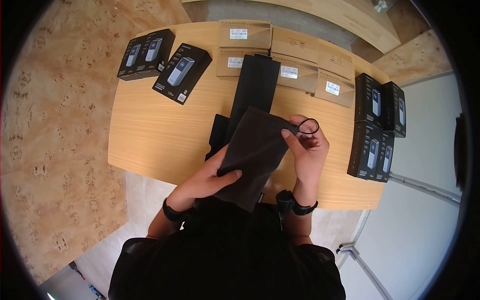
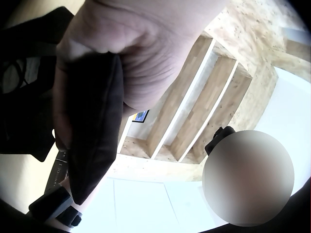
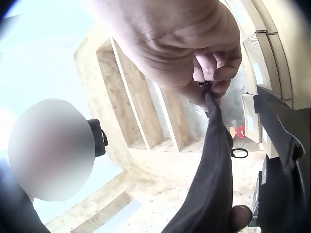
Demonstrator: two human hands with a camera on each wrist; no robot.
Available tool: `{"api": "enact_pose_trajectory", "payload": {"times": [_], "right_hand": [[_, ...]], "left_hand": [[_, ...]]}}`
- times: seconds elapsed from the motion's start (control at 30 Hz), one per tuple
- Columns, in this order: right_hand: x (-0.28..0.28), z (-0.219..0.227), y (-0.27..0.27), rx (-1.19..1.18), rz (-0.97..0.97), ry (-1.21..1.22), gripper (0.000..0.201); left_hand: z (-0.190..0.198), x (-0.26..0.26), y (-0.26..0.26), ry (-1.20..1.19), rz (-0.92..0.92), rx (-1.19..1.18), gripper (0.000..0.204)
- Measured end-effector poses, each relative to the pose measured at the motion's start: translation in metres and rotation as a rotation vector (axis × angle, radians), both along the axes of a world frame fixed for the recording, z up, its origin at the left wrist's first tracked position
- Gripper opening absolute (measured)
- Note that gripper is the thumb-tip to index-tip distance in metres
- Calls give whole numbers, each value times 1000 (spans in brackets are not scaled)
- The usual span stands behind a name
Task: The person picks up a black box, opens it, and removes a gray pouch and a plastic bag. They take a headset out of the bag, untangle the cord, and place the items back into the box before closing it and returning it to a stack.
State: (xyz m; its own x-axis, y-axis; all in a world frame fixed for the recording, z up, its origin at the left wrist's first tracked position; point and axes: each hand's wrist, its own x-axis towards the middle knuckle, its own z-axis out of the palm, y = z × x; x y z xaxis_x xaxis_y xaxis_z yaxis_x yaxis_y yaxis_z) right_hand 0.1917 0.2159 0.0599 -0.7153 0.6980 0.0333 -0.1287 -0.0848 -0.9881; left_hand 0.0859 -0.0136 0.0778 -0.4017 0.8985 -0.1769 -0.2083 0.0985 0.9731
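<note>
A dark grey cloth pouch (image 1: 255, 155) is held above the table's near part, slanting up to the right. My left hand (image 1: 207, 177) grips its lower left side, thumb on top; the left wrist view shows that hand (image 2: 131, 53) wrapped round the pouch (image 2: 95, 116). At the upper right corner my right hand (image 1: 310, 150) pinches the fabric beside a black cord loop (image 1: 308, 126). In the right wrist view the fingertips of the right hand (image 3: 194, 53) close on the end of the pouch (image 3: 206, 160). Behind the pouch lies a black unfolded box piece (image 1: 255, 85).
Black product boxes (image 1: 182, 72) stand at the table's (image 1: 165, 135) back left, and several more (image 1: 370, 145) are stacked along the right edge. Brown cardboard boxes (image 1: 295, 45) are stacked in the back middle. A smaller black flap (image 1: 217, 131) lies left of the pouch.
</note>
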Motion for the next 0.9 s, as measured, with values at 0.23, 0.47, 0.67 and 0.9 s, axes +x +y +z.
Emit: {"api": "enact_pose_trajectory", "payload": {"times": [0.23,0.47,0.67,0.9], "right_hand": [[4,16,-9,91,12,141,35],[15,34,-17,255,183,147,43],[21,49,-25,472,327,165,41],[31,50,-34,566,440,133,45]], "left_hand": [[-3,1,1,56,36,-3,64],[-7,3,-1,-48,114,-74,58],[-15,6,-1,-182,232,-63,39],[-25,10,-13,-375,353,-43,40]]}}
